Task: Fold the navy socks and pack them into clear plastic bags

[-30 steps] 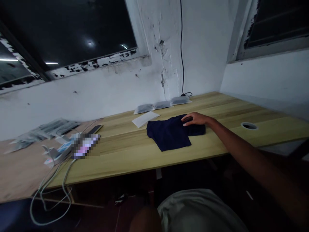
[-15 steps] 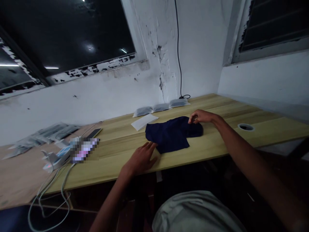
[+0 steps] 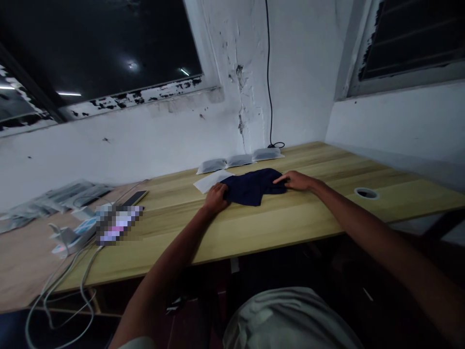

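Note:
A dark navy cloth (image 3: 252,186) lies on the wooden table (image 3: 276,223), somewhat bunched. At its left end is my left hand (image 3: 217,198), with the fingers closed on the cloth's edge. My right hand (image 3: 296,180) rests at the right end of the cloth, its index finger stretched out over the fabric and the other fingers partly curled beneath. Just behind the left part of the cloth lies a flat white packet (image 3: 210,181), partly covered by it.
Three pale packets (image 3: 240,160) line the wall. On the left lie a phone (image 3: 134,198), a blurred-out bright item (image 3: 119,225), a power strip (image 3: 82,235) with cables and a pile of grey packets (image 3: 61,198). A round hole (image 3: 366,193) is at the right.
The cloth has shifted back, away from the table's front edge, and its front part is drawn in. My left hand has moved forward and closed on its edge; my right hand has lowered onto it.

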Demonstrator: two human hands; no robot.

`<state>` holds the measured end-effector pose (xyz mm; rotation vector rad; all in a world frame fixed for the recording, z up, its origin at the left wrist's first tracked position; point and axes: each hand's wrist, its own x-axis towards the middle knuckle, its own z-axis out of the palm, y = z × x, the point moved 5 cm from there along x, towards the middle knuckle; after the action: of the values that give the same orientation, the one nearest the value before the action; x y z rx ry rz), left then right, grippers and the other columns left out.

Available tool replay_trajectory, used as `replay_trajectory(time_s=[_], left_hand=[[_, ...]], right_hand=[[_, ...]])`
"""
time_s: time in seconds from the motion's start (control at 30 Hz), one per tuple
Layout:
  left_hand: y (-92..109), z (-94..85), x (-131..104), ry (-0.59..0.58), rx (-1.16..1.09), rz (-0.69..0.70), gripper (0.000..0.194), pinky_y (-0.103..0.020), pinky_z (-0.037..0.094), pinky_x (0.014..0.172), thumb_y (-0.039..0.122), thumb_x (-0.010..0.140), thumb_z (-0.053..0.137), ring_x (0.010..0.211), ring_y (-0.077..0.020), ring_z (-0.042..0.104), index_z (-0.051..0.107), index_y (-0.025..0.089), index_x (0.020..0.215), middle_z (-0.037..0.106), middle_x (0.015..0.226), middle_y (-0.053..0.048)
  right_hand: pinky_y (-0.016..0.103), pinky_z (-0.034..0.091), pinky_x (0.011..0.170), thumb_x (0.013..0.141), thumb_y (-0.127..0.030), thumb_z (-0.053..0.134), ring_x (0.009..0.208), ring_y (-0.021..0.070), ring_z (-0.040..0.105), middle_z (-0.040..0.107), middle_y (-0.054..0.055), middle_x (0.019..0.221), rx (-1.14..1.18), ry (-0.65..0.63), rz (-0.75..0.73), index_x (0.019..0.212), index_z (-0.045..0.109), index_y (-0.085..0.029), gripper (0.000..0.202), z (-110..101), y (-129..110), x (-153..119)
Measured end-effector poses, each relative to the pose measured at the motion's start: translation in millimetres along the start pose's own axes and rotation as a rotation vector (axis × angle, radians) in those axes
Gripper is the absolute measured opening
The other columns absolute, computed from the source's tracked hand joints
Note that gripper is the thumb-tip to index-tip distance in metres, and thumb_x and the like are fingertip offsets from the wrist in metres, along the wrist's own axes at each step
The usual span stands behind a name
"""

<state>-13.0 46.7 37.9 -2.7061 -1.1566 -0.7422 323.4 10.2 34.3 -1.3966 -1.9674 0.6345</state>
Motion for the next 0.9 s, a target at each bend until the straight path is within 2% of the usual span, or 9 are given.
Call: replay_trajectory(time_s=[0.1,0.27,0.37,0.47,0.57,0.67,0.77,0.83,0.9], left_hand=[[-7.6,-12.4,-8.4,0.132,-0.175,-0.104,0.027,-0.037,0.047,0.09,0.014,0.071,0.057,0.097,-0.0247,0.059,0.058,0.019,0.098,0.064,0.099,-0.008],[-16.2,-31.7,-14.6,0.39,-0.481,-0.245,0.032,-0.031,0.05,0.088,0.01,0.072,0.044,0.097,-0.0184,0.061,0.055,0.02,0.101,0.064,0.102,-0.003],[-20.5,-38.7,-13.9,0.457,-0.516,-0.331,0.028,-0.031,0.051,0.088,0.013,0.074,0.046,0.1,-0.0184,0.061,0.055,0.021,0.099,0.064,0.104,-0.004],[-22.3,-47.2,-14.0,0.469,-0.473,-0.344,0.023,-0.034,0.052,0.09,0.014,0.077,0.045,0.1,-0.0195,0.062,0.058,0.02,0.094,0.066,0.103,-0.005],[-21.2,-54.6,-13.5,0.371,-0.429,-0.284,0.022,-0.035,0.051,0.092,0.015,0.076,0.046,0.102,-0.02,0.062,0.061,0.02,0.091,0.067,0.101,-0.005],[-14.4,-52.5,-12.3,0.093,-0.485,-0.139,0.03,-0.035,0.053,0.089,0.019,0.071,0.056,0.103,-0.0212,0.063,0.063,0.019,0.1,0.067,0.108,-0.007],[-9.7,-44.8,-16.0,-0.18,-0.491,-0.051,0.049,-0.037,0.053,0.091,0.022,0.06,0.072,0.104,-0.0239,0.064,0.066,0.021,0.108,0.068,0.113,-0.008],[-12.1,-40.6,-19.0,-0.278,-0.484,-0.053,0.051,-0.038,0.052,0.093,0.022,0.057,0.075,0.102,-0.0241,0.066,0.069,0.023,0.107,0.07,0.111,-0.006],[-16.8,-38.2,-21.0,-0.33,-0.496,-0.06,0.051,-0.037,0.052,0.092,0.02,0.057,0.073,0.104,-0.0242,0.066,0.071,0.025,0.108,0.071,0.113,-0.005]], right_hand=[[0.042,0.046,0.104,0.064,-0.011,0.067,0.113,0.0258,0.064,0.073,-0.002,0.117,0.015,-0.08,-0.036,0.1,0.078,-0.03,0.043,9.1,7.6,5.3],[0.041,0.043,0.107,0.072,-0.022,0.068,0.113,0.0233,0.065,0.074,-0.001,0.114,0.026,-0.049,-0.081,0.1,0.077,-0.028,0.031,13.5,11.8,9.1],[0.041,0.046,0.103,0.075,-0.028,0.068,0.108,0.0235,0.066,0.075,0.001,0.112,0.025,-0.057,-0.054,0.103,0.076,-0.026,0.03,14.6,12.3,9.0],[0.04,0.047,0.102,0.074,-0.027,0.067,0.107,0.0235,0.067,0.074,0.002,0.112,0.015,-0.069,-0.052,0.104,0.076,-0.025,0.031,13.6,11.4,7.6],[0.037,0.046,0.103,0.069,-0.02,0.067,0.109,0.0224,0.065,0.074,-0.001,0.114,-0.004,-0.088,-0.067,0.099,0.077,-0.026,0.032,12.9,10.5,6.3],[0.036,0.048,0.097,0.069,-0.018,0.066,0.101,0.0228,0.068,0.076,0.0,0.106,-0.047,-0.04,-0.039,0.095,0.078,-0.025,0.029,10.7,12.5,6.6],[0.036,0.05,0.091,0.075,-0.027,0.067,0.093,0.0243,0.069,0.077,0.001,0.098,-0.071,0.02,-0.005,0.094,0.078,-0.024,0.022,8.6,14.7,7.0],[0.037,0.051,0.089,0.076,-0.035,0.068,0.091,0.0255,0.069,0.077,0.0,0.096,-0.051,0.021,-0.008,0.094,0.077,-0.024,0.022,9.1,14.8,6.8],[0.038,0.051,0.091,0.075,-0.036,0.07,0.093,0.0258,0.069,0.077,0.001,0.097,-0.019,0.015,-0.021,0.093,0.077,-0.024,0.023,9.5,14.9,6.4]])
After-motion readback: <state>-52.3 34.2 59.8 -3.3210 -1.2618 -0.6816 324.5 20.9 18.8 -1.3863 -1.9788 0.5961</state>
